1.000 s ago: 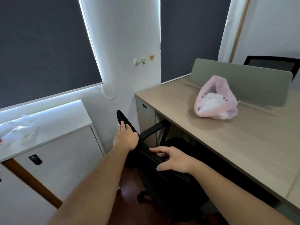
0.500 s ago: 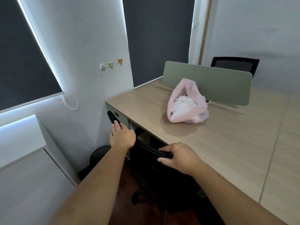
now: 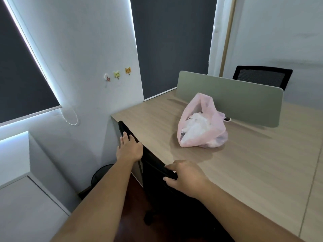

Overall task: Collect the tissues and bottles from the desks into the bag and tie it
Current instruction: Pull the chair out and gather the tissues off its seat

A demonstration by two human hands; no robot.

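The wooden desk fills 1 to 5 o'clock, with a grey-green divider panel standing across it at 2 o'clock and a black chair against its near edge at 6 o'clock. The pink bag sits open-mouthed on the desk at 3 o'clock, white tissues inside. The left hand, at 7 o'clock, lies outstretched on the chair's top rail, while the right hand, at 5 o'clock, grasps that rail between thumb and curled fingers.

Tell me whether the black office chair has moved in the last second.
Yes. The black office chair, left hand and right hand on its backrest, has been pushed in toward the light wooden desk; its top now lies along the desk's edge.
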